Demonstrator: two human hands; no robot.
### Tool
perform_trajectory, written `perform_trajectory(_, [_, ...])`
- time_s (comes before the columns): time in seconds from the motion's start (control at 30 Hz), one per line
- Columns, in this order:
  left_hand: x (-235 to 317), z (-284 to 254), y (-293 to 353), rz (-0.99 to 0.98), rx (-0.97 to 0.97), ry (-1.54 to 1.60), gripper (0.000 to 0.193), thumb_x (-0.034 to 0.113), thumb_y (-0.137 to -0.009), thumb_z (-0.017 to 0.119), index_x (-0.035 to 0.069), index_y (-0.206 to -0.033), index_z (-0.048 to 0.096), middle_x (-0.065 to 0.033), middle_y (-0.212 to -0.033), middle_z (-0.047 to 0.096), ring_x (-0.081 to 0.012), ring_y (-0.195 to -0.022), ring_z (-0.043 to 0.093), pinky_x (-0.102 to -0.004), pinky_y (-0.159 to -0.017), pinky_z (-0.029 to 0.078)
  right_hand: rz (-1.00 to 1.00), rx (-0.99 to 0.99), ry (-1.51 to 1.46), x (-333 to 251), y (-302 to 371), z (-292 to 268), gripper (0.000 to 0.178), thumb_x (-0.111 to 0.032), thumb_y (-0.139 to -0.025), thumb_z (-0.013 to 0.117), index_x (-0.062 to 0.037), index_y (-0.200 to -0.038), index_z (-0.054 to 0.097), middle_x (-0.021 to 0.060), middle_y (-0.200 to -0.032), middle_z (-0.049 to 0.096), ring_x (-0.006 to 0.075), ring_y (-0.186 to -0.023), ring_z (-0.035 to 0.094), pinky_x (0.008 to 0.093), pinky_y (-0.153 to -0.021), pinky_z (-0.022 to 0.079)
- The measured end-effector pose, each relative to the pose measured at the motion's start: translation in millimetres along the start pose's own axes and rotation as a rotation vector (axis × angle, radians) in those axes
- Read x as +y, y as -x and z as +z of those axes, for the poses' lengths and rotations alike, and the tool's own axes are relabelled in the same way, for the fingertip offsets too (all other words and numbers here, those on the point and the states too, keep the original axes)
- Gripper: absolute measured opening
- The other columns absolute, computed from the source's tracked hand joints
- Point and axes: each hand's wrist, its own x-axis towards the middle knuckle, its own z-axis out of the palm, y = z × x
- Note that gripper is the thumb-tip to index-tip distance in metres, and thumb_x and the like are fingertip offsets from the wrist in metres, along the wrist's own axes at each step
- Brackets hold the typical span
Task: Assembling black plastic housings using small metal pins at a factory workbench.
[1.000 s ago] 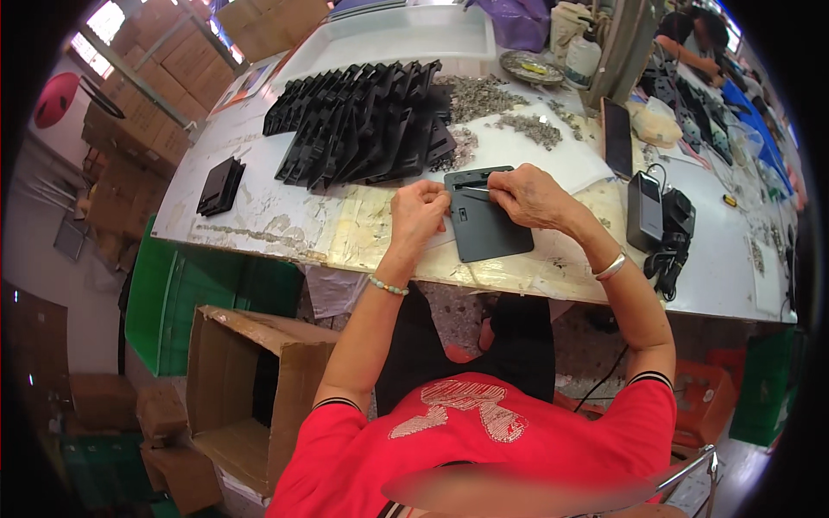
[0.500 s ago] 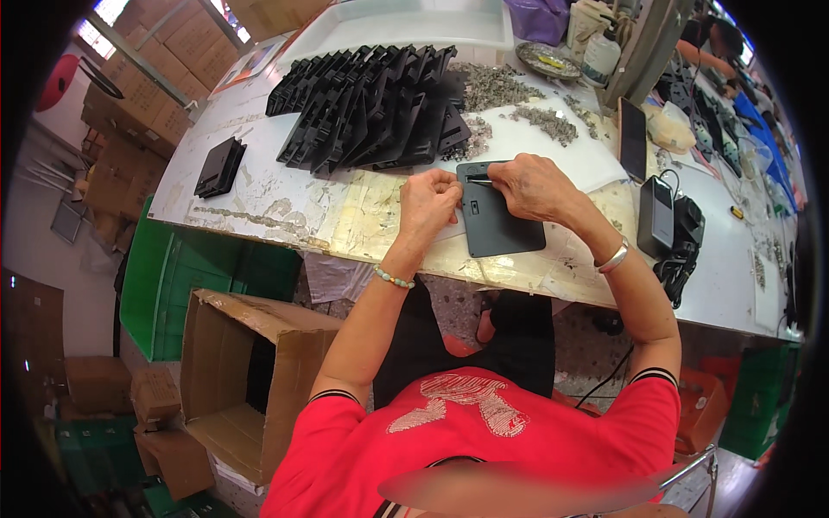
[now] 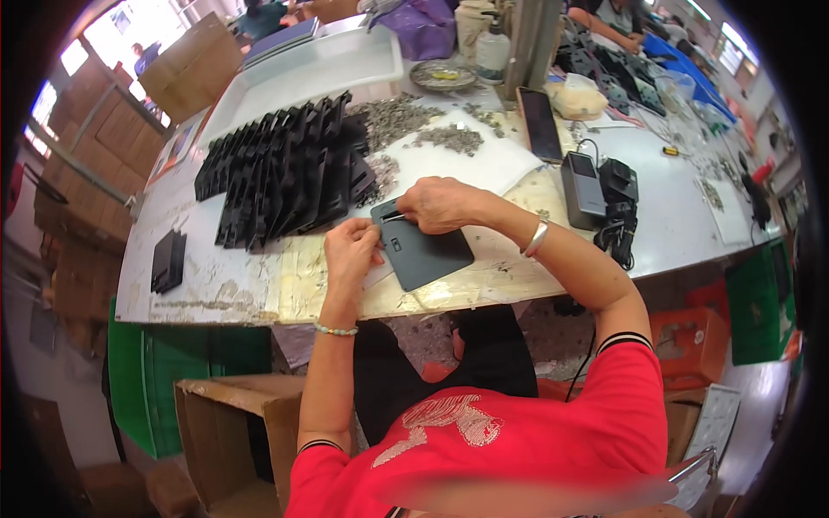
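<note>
A flat black plastic panel (image 3: 433, 261) with rounded corners and small cutouts lies on the near part of the table. My left hand (image 3: 350, 256) is closed, its thumb and fingertips pinched at the panel's left edge. Over the far end of the panel, my right hand (image 3: 442, 205) grips a thin silver tool (image 3: 393, 217), its tip down by a slot; its exact kind is too small to tell. To the left stand rows of black plastic parts (image 3: 289, 168), leaning on one another. Small metal pieces (image 3: 393, 121) lie in heaps behind the panel.
A short stack of black parts (image 3: 168, 261) sits at the table's left. Rightward are a phone (image 3: 539, 125), a grey power bank (image 3: 584, 192) and coiled black cable (image 3: 616, 237). A white tray (image 3: 302, 78) stands at the back. Below are a cardboard box (image 3: 220, 432) and green crate (image 3: 155, 388).
The whole view has swung, so the table and its contents sit further left and turned in the picture. Both hands keep their places at the panel, and the right still grips the silver tool.
</note>
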Motion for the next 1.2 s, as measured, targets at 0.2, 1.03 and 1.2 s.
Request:
perform_trajectory(0.2, [17.8, -0.4, -3.1, -0.092, -0.134, -0.026, 0.013, 0.011, -0.088, 0.064, -0.002, -0.086, 0.065, -0.0069, -0.069, 0.064, -0.0097, -0.049, 0.056, -0.02, -0.044, 0.039, -0.006, 0.004, 0.01, 12.4, -5.0, 3.8, 0.015, -0.014, -0.085, 0.057, -0.0014, -0.086, 0.064, 0.0224, -0.081, 0.064, 0.0401, -0.084, 0.063, 0.0465, -0.072, 0.05])
perform_trajectory(1.03, [16.8, 1.9, -6.3, -0.094, -0.1, -0.003, 0.006, -0.002, -0.081, 0.059, -0.007, -0.079, 0.061, -0.0086, -0.063, 0.062, -0.0113, -0.047, 0.057, -0.0228, -0.043, 0.043, 0.069, -0.025, 0.037, -2.6, -1.7, -3.3, 0.015, -0.008, -0.082, 0.054, -0.0016, -0.088, 0.066, 0.0206, -0.081, 0.066, 0.0384, -0.081, 0.064, 0.0462, -0.073, 0.05])
perform_trajectory(1.2, [17.5, -0.4, -2.8, -0.114, -0.1, 0.014, 0.004, -0.002, -0.083, 0.058, -0.004, -0.08, 0.059, -0.0064, -0.063, 0.06, -0.0098, -0.048, 0.054, -0.022, -0.046, 0.041, 0.067, -0.074, 0.11, -15.1, -3.9, -10.3, 0.018, -0.004, -0.076, 0.053, -0.0022, -0.088, 0.067, 0.0202, -0.081, 0.066, 0.0379, -0.08, 0.065, 0.0461, -0.071, 0.05])
